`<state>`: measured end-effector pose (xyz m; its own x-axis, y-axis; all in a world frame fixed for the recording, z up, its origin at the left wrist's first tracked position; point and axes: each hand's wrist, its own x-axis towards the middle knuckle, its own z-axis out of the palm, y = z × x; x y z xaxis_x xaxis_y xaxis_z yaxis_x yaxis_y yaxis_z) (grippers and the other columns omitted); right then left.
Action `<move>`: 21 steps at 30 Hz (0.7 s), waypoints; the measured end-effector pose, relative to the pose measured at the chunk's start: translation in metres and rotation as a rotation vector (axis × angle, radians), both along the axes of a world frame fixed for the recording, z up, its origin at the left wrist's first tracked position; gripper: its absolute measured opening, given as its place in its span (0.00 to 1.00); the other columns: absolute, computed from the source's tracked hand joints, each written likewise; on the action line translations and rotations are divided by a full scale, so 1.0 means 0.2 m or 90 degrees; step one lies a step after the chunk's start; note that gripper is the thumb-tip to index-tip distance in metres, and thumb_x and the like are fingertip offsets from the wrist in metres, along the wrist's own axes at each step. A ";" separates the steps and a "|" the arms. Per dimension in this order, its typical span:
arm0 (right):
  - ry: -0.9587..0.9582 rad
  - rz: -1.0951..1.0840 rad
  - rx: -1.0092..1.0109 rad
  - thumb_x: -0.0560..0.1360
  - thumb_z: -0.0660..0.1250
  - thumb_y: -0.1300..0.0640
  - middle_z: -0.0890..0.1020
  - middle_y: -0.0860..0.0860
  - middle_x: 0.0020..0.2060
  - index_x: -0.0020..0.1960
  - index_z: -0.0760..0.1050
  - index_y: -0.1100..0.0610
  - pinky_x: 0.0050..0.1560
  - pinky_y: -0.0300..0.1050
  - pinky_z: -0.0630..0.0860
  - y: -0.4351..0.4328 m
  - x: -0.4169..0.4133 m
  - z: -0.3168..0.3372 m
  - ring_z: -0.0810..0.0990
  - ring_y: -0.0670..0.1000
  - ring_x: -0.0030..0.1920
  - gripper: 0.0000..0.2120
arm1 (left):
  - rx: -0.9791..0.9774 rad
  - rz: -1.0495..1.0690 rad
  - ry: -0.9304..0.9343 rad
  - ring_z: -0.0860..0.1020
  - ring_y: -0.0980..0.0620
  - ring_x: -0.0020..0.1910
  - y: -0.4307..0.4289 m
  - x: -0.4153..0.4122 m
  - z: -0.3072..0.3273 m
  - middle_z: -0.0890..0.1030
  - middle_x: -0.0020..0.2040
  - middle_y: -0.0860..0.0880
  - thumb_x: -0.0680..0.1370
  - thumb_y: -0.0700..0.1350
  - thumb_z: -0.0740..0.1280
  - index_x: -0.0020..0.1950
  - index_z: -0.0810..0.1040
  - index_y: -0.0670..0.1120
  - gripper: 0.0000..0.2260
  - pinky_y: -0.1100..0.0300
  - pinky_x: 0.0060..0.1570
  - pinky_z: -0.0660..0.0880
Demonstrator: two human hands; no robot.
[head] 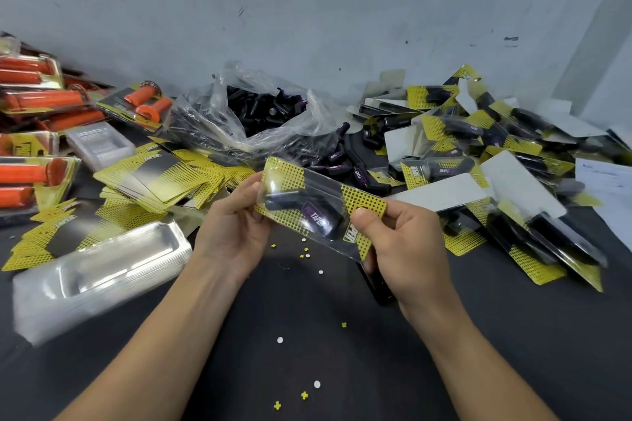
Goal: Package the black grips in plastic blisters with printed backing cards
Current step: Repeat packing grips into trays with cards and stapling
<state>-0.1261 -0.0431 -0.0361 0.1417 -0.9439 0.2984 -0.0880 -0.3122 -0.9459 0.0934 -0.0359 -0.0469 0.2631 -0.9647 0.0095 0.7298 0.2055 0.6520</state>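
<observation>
Here hands [236, 225] [403, 249] pinch blister pack [307, 188] ends, long axis sloping down-right.

Parts of the bench are slipping out of view

The left hand [236, 225] and right hand [400, 243] are keeping their fingers tucked behind the blister pack [321, 212]. A dark object [379, 287] is lying half covered under the right wrist, and I can't tell what it is. The orange packs [30, 174] are running off the left edge. The stack of clear blisters [102, 273] is showing blurred, and the crumpled bag [219, 120] is veiling the loose black grips [263, 106].
</observation>
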 end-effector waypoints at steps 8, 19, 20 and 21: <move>-0.230 -0.032 0.166 0.83 0.66 0.59 0.77 0.57 0.26 0.40 0.78 0.57 0.24 0.41 0.65 -0.08 -0.09 0.07 0.72 0.50 0.21 0.13 | 0.110 -0.001 -0.172 0.86 0.56 0.44 -0.01 -0.06 -0.02 0.88 0.48 0.48 0.73 0.50 0.70 0.52 0.86 0.46 0.12 0.64 0.42 0.80; -0.217 -0.017 0.193 0.80 0.66 0.65 0.85 0.57 0.35 0.46 0.82 0.64 0.24 0.39 0.69 -0.08 -0.06 0.06 0.79 0.53 0.27 0.07 | 0.132 0.106 -0.284 0.80 0.55 0.34 -0.02 -0.08 -0.05 0.84 0.38 0.48 0.72 0.40 0.76 0.40 0.88 0.48 0.03 0.65 0.37 0.78; -0.191 -0.019 0.171 0.80 0.66 0.66 0.85 0.57 0.34 0.45 0.83 0.63 0.24 0.39 0.69 -0.07 -0.06 0.05 0.79 0.53 0.27 0.08 | 0.129 0.163 -0.330 0.80 0.55 0.32 -0.03 -0.08 -0.06 0.85 0.37 0.48 0.74 0.38 0.76 0.38 0.88 0.48 0.07 0.66 0.36 0.77; -0.158 -0.021 0.142 0.80 0.67 0.66 0.85 0.56 0.33 0.44 0.83 0.61 0.24 0.39 0.69 -0.07 -0.05 0.05 0.79 0.53 0.28 0.09 | 0.133 0.221 -0.386 0.80 0.55 0.31 -0.03 -0.07 -0.06 0.85 0.36 0.47 0.75 0.37 0.76 0.38 0.88 0.49 0.08 0.66 0.34 0.77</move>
<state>-0.1355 -0.0572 -0.0266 0.0584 -0.9927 0.1055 0.1473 -0.0960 -0.9844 0.0792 -0.0423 -0.0592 0.5611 -0.8242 0.0764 0.1424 0.1871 0.9720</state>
